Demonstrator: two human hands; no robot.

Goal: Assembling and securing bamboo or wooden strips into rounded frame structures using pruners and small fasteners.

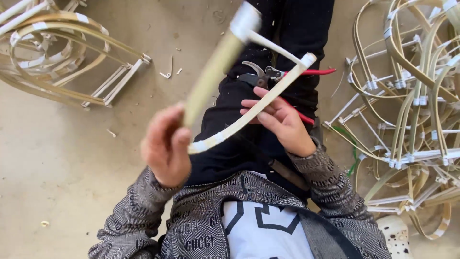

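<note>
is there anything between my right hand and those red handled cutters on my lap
Only the bamboo frame. Your right hand holds one of its strips, which crosses just in front of the red-handled cutters lying on your lap directly behind your fingertips. Nothing else visible intervenes.

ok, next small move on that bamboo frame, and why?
Probably steady the bamboo frame first: the left hand is blurred holding one strip, while the right hand holds the red-handled pruners against another strip, blades clear of the frame.
</note>
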